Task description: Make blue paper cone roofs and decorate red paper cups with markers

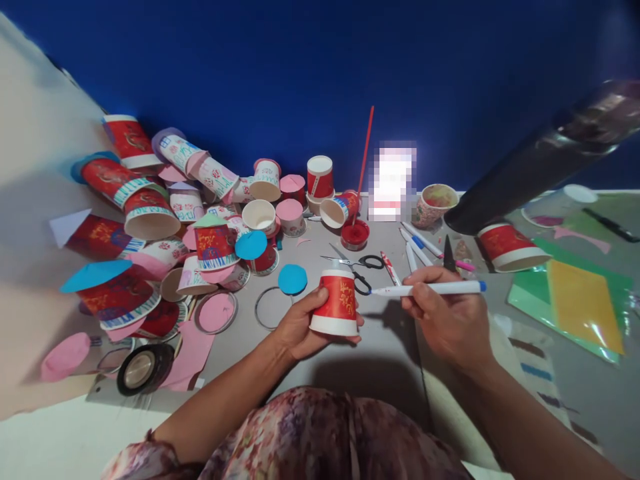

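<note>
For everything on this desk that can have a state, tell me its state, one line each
Left hand: holding red cup
Right hand: gripping marker
Red cup: upside down
Marker: apparently uncapped
Scissors: lying, blades apart
Red stick: leaning in red pot
Red pot: open
Patterned cup near black pole: upright, stained inside
Blue disc: flat

Grey table — paper cups, scissors, markers
</note>
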The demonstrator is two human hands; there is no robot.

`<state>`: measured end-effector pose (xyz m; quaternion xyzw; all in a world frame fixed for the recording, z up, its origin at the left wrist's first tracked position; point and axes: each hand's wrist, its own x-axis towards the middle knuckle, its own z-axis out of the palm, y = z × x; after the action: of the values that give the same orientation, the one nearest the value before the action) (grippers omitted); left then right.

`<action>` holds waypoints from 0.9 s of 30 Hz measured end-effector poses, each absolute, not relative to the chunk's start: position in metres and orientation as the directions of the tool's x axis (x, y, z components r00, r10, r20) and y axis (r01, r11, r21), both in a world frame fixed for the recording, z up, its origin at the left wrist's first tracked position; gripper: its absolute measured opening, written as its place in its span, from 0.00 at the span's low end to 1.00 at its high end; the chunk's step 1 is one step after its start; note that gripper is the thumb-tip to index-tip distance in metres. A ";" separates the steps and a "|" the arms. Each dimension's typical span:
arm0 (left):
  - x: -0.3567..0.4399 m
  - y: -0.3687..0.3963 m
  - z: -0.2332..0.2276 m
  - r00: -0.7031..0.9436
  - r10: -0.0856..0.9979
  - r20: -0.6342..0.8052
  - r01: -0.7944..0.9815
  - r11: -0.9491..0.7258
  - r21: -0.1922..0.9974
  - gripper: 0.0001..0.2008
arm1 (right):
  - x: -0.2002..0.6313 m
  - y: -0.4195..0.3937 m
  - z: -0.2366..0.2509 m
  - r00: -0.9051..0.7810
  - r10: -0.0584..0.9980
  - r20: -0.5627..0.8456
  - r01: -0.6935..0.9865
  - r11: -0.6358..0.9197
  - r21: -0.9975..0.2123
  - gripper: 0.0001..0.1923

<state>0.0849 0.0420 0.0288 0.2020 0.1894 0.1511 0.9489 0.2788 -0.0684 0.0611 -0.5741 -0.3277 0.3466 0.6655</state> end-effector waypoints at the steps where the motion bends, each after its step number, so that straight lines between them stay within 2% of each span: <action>1: 0.085 0.042 0.029 0.878 0.361 -0.315 -0.202 0.875 0.440 0.28 | 0.276 -0.071 0.062 0.542 0.837 0.076 -0.019 0.103 -0.995 0.10; 5: 0.087 0.040 0.028 0.848 0.365 -0.384 -0.181 0.881 0.437 0.25 | 0.265 -0.080 0.069 0.475 0.846 0.245 0.198 0.168 -0.966 0.06; 10: 0.087 0.038 0.026 0.840 0.353 -0.412 -0.180 0.898 0.402 0.25 | 0.260 -0.082 0.070 0.302 0.875 0.379 0.382 0.253 -0.889 0.02; 17: 0.092 0.035 0.029 0.782 0.429 -0.452 -0.271 0.887 0.374 0.19 | 0.260 -0.080 0.071 0.161 0.841 0.517 0.429 0.412 -0.804 0.08; 27: 0.094 0.034 0.028 0.763 0.450 -0.464 -0.299 0.882 0.364 0.20 | 0.259 -0.080 0.072 0.111 0.819 0.563 0.488 0.448 -0.749 0.08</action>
<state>0.0941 0.0335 0.0281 0.1352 0.2792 0.2017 0.9290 0.2591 -0.0798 0.0718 -0.5030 -0.6495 0.1508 0.5499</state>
